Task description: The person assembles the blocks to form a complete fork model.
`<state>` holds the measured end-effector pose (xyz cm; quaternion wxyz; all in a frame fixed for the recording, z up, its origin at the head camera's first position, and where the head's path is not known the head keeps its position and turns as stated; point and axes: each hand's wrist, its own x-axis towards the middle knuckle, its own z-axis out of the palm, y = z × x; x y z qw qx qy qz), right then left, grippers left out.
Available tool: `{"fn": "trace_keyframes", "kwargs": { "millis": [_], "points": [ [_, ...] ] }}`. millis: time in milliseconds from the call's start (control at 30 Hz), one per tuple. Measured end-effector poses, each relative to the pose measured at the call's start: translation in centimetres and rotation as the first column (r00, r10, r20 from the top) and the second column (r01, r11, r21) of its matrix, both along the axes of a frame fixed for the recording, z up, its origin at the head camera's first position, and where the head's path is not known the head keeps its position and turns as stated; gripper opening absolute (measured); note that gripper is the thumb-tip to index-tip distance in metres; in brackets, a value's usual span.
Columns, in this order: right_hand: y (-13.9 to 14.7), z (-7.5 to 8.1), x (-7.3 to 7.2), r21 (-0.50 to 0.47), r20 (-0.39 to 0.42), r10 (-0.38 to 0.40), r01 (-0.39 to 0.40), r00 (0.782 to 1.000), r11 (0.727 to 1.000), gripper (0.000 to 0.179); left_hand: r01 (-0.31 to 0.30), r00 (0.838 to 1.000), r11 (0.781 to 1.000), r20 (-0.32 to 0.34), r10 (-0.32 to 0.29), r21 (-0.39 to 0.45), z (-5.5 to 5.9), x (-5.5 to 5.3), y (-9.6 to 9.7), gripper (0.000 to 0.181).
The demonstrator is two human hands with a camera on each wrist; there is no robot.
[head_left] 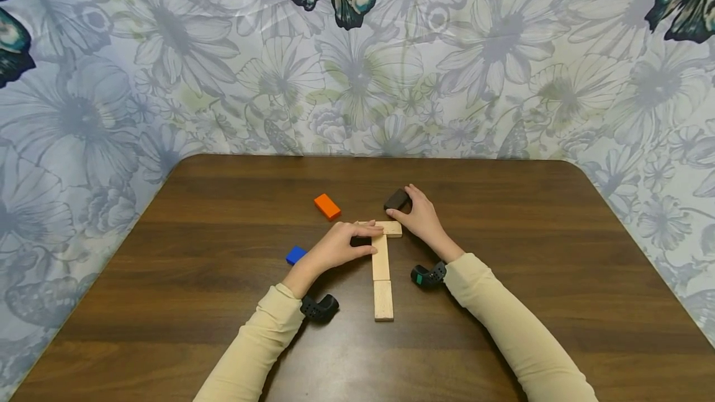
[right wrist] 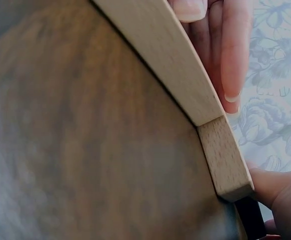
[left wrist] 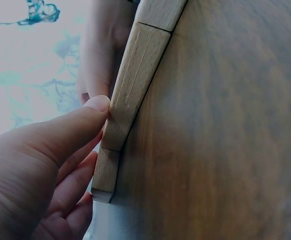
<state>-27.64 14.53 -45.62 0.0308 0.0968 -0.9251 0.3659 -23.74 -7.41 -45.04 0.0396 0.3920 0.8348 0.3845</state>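
Observation:
Light wooden blocks lie on the table in a T shape: an upper stem block (head_left: 381, 265), a lower stem block (head_left: 383, 301) and a crossbar block (head_left: 393, 229). My left hand (head_left: 335, 245) rests its fairly straight fingers on the crossbar, covering its left part. The left thumb (left wrist: 80, 125) touches the stem's side in the left wrist view. Just beyond the crossbar's right end, my right hand (head_left: 424, 219) pinches a black block (head_left: 396, 199) between thumb and fingers. In the right wrist view, only part of this black block (right wrist: 251, 217) shows behind the crossbar.
An orange block (head_left: 327, 206) lies beyond the left hand. A blue block (head_left: 295, 255), partly hidden by that hand, lies to its left. Black wrist devices (head_left: 319, 309) sit at both wrists. The brown table (head_left: 475, 358) ends at a floral wall (head_left: 357, 92).

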Motion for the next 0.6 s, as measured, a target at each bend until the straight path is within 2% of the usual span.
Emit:
{"fn": "trace_keyframes", "kwargs": {
  "millis": [233, 600],
  "points": [
    [0.00, -0.18, -0.07, -0.011, -0.021, -0.016, 0.015, 1.000, 1.000, 0.068, 0.004, 1.000, 1.000, 0.003, -0.004, 0.007, 0.06, 0.10, -0.03, 0.038],
    [0.50, -0.49, -0.06, -0.080, -0.026, -0.038, 0.035, 0.999, 0.996, 0.066, 0.001, 1.000, 1.000, -0.001, -0.001, 0.000, -0.01, 0.03, -0.02, 0.037]
  ]
}}
